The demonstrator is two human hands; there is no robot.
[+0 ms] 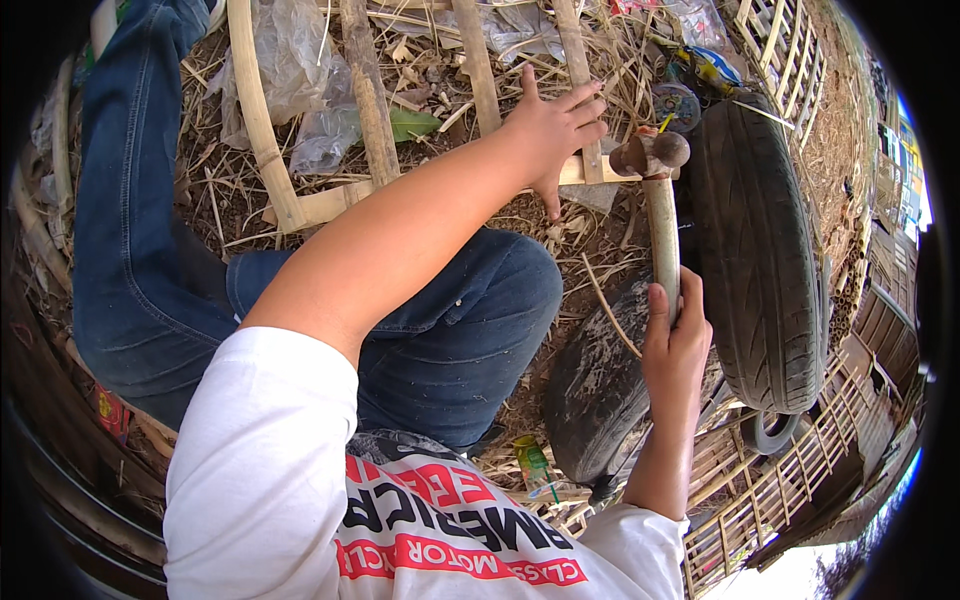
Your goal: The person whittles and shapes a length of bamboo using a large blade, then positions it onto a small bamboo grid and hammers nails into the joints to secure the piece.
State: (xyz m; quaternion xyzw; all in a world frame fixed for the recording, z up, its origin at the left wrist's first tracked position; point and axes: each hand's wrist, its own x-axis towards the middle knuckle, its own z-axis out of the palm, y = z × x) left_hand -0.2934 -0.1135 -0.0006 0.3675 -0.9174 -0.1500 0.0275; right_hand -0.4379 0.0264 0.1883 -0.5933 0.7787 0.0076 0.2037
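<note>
My right hand [675, 340] grips the pale wooden handle of a hammer [660, 215]; its rusty metal head hovers at the end of a horizontal bamboo slat [330, 203]. My left hand [555, 125] presses flat, fingers spread, on that slat where an upright slat [578, 55] crosses it. The slats form a bamboo frame [262, 120] lying on dry straw. My knees in blue jeans are bent beneath my left arm.
A black tyre [765, 240] stands right of the hammer, with a second worn tyre [600, 370] below it. Clear plastic sheeting [300, 80] and a green leaf [412, 122] lie under the frame. Bamboo lattice panels [790, 470] fill the lower right.
</note>
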